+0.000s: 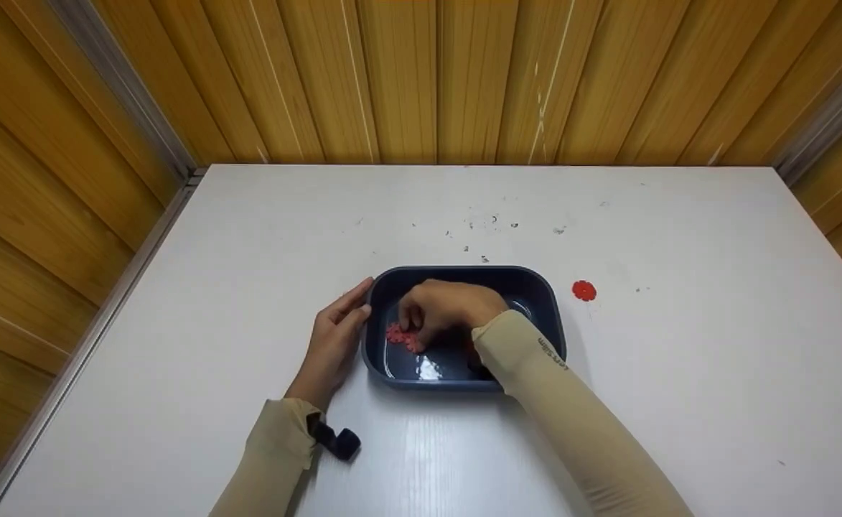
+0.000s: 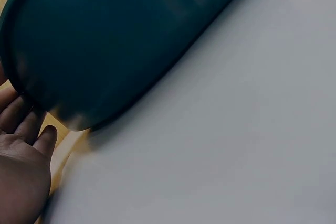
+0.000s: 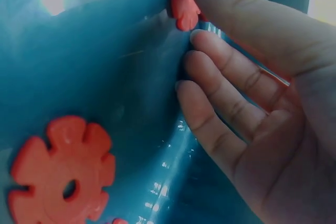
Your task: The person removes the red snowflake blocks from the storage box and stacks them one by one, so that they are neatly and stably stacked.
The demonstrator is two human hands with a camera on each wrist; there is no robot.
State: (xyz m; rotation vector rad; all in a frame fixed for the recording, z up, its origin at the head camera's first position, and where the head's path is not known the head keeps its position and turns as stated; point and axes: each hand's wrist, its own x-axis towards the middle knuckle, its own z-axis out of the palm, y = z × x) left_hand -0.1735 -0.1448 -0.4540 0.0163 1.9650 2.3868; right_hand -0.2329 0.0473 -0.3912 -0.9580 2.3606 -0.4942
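Note:
A dark blue rectangular basin (image 1: 431,385) with rounded corners sits in the middle of the white table. My left hand (image 1: 331,345) rests against its left wall, fingers fairly straight; the left wrist view shows its fingertips (image 2: 26,119) at the basin's outer side. Inside the basin is my right hand (image 1: 446,305), its thumb and index finger pinching a red notched plastic disc (image 3: 186,6). Close by its fingers in the head view lies another red disc (image 1: 395,333). The right wrist view shows a flower-shaped red disc (image 3: 68,174) with a central hole on the basin floor.
On the table, right of the basin, lies a single red disc (image 1: 584,291). Dark scuff marks (image 1: 485,258) spot the white table (image 1: 679,359) behind the basin. Wood-panelled walls (image 1: 435,86) stand at the back and sides. A black strap (image 1: 338,441) hangs from the left sleeve.

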